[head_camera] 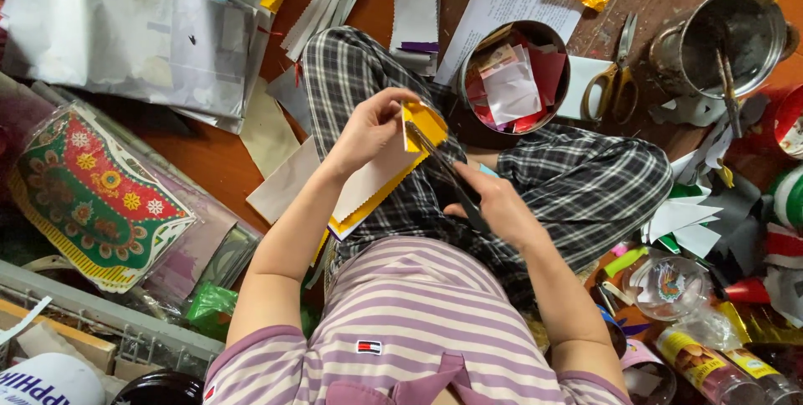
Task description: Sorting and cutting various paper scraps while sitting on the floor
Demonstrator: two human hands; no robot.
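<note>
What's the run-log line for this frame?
left hand: holds yellow paper | right hand: scissors cutting it | nearby: round tin of paper scraps

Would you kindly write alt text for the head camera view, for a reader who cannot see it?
Seen from above, a seated person's left hand holds a stack of yellow and white paper while the right hand cuts it with scissors. A round tin of paper scraps, orange-handled scissors and a metal pot lie on the cluttered floor.
</note>
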